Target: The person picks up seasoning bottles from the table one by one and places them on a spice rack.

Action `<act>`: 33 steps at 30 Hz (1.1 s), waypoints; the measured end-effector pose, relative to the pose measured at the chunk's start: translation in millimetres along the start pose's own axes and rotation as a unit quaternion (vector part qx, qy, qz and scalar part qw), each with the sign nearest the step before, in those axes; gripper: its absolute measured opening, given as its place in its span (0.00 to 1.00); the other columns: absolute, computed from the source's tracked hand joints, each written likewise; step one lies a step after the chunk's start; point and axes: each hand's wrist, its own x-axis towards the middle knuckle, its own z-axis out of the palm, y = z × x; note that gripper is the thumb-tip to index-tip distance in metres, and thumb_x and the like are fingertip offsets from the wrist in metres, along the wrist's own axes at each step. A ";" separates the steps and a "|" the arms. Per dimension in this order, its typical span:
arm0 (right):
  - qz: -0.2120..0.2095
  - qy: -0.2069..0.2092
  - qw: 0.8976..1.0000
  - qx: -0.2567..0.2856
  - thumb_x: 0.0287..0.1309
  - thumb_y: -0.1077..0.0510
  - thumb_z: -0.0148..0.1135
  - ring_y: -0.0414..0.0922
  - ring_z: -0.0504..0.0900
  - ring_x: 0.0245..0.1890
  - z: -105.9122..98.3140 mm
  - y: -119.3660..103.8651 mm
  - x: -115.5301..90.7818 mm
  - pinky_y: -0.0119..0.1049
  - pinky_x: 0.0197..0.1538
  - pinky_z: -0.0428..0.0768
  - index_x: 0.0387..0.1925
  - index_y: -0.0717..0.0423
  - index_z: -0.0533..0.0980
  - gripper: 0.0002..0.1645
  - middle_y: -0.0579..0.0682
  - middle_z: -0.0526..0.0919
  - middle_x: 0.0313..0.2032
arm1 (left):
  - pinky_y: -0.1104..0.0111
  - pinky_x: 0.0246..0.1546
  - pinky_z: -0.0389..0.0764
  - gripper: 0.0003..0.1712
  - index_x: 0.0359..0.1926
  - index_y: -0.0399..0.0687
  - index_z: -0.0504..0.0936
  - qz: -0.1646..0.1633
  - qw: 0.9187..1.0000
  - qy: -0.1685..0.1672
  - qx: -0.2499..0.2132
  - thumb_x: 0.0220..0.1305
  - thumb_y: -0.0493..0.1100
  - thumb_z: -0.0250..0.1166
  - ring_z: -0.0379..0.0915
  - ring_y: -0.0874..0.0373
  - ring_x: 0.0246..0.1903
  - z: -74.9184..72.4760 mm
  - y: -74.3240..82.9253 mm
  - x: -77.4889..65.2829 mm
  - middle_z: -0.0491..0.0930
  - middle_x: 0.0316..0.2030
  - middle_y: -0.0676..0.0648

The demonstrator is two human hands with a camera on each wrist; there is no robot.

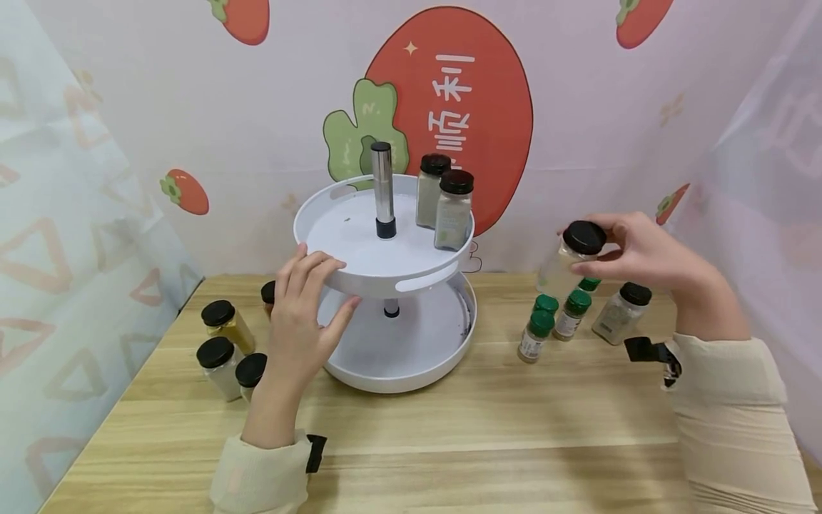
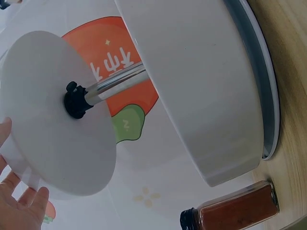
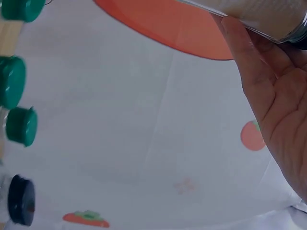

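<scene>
My right hand (image 1: 632,250) grips a black-lidded spice jar (image 1: 560,270) with pale contents, held up in the air above several green-capped jars. In the right wrist view the same jar (image 3: 264,17) is cut off at the top edge. A white two-tier turntable rack (image 1: 359,268) stands in the middle of the table. My left hand (image 1: 305,307) touches the front left rim of its upper tier, thumb below and fingers along the outside. On that tier, two black-lidded jars (image 1: 453,214) stand at the right, beside the metal post (image 1: 383,187).
Several green-capped jars (image 1: 531,339) and a black-lidded jar (image 1: 621,314) stand right of the rack. Left of it are more black-lidded jars (image 1: 221,368), partly behind my left arm. The left wrist view has a jar of red-brown spice (image 2: 237,208) near the lower tier.
</scene>
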 end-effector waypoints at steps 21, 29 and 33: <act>-0.096 -0.013 0.995 -0.012 0.50 0.70 0.72 0.38 0.80 0.32 -7.6 -58.9 57.5 0.23 0.41 0.86 0.48 0.62 0.78 0.22 0.44 0.83 0.33 | 0.53 0.78 0.56 0.27 0.55 0.41 0.76 -0.001 1.000 -0.001 0.001 0.55 0.41 0.74 0.60 0.37 0.66 -1.2 -1.1 1.3 0.74 0.56 0.39; -0.117 -0.017 0.993 0.005 0.51 0.71 0.71 0.39 0.81 0.34 -0.5 -70.7 68.0 0.25 0.41 0.87 0.53 0.62 0.78 0.25 0.44 0.84 0.37 | 0.52 0.77 0.58 0.27 0.54 0.41 0.77 -0.003 1.000 0.011 -0.009 0.53 0.38 0.75 0.60 0.37 0.66 1.4 -0.4 0.4 0.75 0.55 0.40; -0.133 -0.015 0.991 0.018 0.51 0.71 0.70 0.40 0.81 0.35 3.5 -77.2 74.9 0.26 0.41 0.88 0.53 0.62 0.78 0.25 0.45 0.83 0.40 | 0.52 0.77 0.58 0.27 0.54 0.41 0.77 0.001 1.000 0.009 -0.007 0.54 0.39 0.74 0.61 0.37 0.66 1.3 -0.3 1.2 0.74 0.55 0.39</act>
